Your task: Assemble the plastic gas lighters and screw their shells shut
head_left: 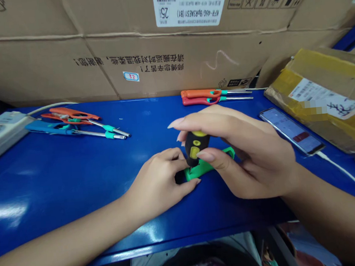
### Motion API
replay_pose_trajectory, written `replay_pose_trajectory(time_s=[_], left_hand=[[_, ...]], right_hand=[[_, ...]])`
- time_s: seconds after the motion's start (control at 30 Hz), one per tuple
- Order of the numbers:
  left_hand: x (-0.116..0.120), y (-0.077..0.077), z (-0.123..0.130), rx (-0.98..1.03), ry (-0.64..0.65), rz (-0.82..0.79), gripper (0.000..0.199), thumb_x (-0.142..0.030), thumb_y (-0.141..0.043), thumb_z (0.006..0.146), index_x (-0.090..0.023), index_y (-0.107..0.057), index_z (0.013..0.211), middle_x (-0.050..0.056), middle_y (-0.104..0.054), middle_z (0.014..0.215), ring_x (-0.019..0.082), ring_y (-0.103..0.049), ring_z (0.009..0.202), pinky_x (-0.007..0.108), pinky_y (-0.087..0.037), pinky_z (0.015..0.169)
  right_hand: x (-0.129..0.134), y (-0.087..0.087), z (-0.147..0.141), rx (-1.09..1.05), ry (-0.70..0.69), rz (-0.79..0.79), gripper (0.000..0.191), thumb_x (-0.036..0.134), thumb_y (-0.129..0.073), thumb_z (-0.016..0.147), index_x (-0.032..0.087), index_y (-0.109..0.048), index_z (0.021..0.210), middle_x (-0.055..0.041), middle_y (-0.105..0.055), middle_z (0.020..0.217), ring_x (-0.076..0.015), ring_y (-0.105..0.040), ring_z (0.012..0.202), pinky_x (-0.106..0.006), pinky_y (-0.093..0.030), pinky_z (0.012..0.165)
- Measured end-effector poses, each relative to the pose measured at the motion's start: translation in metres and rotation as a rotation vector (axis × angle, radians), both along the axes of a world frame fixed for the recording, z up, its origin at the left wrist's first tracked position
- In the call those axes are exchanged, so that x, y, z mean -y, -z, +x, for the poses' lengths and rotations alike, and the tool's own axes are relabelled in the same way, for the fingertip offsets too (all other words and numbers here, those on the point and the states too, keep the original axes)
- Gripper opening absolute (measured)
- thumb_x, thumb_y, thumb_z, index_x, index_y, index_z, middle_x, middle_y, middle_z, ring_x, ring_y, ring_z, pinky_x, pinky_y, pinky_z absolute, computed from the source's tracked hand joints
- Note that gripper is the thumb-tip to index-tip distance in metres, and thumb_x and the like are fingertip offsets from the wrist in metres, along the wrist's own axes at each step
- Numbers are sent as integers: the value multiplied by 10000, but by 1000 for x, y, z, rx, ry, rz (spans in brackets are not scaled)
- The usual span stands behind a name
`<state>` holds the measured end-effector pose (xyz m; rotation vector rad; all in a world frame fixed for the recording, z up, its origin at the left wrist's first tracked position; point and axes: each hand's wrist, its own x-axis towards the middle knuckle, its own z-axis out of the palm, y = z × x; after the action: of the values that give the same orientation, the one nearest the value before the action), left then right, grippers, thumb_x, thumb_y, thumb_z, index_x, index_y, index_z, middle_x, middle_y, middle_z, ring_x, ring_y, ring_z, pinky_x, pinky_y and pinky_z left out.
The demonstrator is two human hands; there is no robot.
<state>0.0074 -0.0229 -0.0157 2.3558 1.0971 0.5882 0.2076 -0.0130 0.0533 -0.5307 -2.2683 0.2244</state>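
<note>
Low over the blue table, my right hand (247, 151) grips a stubby black-and-yellow screwdriver (194, 147) between thumb and fingers. It stands upright, its tip down at the left end of a green plastic lighter casing (210, 166). My left hand (165, 173) pinches that same end of the casing and holds it against the table. The casing's right part shows behind the screwdriver, partly covered by my right thumb. Exactly where the tip meets the casing is hard to make out.
Long-necked lighters in orange and blue (51, 127) lie at the left by a white power strip (3, 133). An orange and a red lighter (199, 101) lie at the back. A charging phone (292, 131) and a taped carton (323, 95) are at the right; a large cardboard box (110, 43) stands behind.
</note>
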Motion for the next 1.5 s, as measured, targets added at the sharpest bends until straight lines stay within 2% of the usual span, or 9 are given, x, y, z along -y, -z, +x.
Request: replay_pose_trajectory(time_s=[0.17,0.37,0.53,0.8,0.97,1.17,1.27,1.37,1.5], left_hand=[[1,-1,1,0,-22,-3,169,-333,-696,884,-212,-747,990,54,-709,966,245,-680,961,392,-560,835],[0,-3,2,-12,-32,-40,146,-338,-687,890,-198,-728,886,54,-695,951,236,-659,964,391,-570,854],[0,-5,3,22,-13,-62,160,-315,-697,888,-208,-722,1005,55,-695,1018,239,-665,978,382,-573,839],[1,-8,4,9,-55,-36,314,-309,-729,865,-224,-677,1162,49,-695,984,242,-676,937,399,-572,835],[0,-7,2,27,16,-14,192,-292,-710,875,-215,-715,1052,65,-695,1035,262,-659,1033,436,-553,921],[-1,-4,3,9,-29,-26,112,-309,-699,876,-210,-725,921,45,-701,973,242,-678,969,405,-568,869],[-1,-4,3,-6,-28,-19,136,-335,-678,890,-210,-725,917,52,-688,958,242,-674,945,406,-567,859],[0,-6,3,22,-13,-35,136,-313,-681,884,-222,-726,974,50,-685,965,243,-665,973,392,-569,871],[0,-6,2,61,-21,-44,130,-325,-676,887,-201,-715,895,35,-662,905,223,-660,923,363,-574,826]], right_hand=[[-2,3,0,5,13,18,303,227,-553,1005,160,-571,1299,-48,-710,1158,-153,-650,1080,-327,-549,996],[-3,0,-2,-21,43,45,345,402,-656,947,158,-644,1191,-38,-719,1022,-153,-666,986,-293,-576,926],[2,-2,0,-7,25,-18,334,213,-520,1005,145,-569,1328,-69,-714,1213,-160,-667,1124,-314,-560,1003],[1,-5,-3,29,4,33,268,261,-576,1001,174,-648,1244,-34,-739,1120,-135,-685,1045,-293,-577,962],[4,-5,1,55,-12,-37,414,96,-468,974,134,-530,1382,-36,-688,1258,-139,-648,1124,-315,-575,984],[-1,-2,-1,-21,19,50,344,364,-706,915,202,-620,1206,-28,-708,1050,-180,-663,1007,-363,-590,943],[-1,-3,-1,-21,-29,3,261,254,-624,956,171,-613,1202,-51,-698,1153,-184,-635,1147,-347,-539,1051],[1,-4,0,-38,-75,-53,323,95,-516,949,117,-578,1265,-53,-689,1245,-153,-627,1189,-301,-535,1057],[1,-4,0,-34,-14,26,270,284,-664,951,190,-626,1201,2,-708,1031,-116,-656,943,-259,-586,895]])
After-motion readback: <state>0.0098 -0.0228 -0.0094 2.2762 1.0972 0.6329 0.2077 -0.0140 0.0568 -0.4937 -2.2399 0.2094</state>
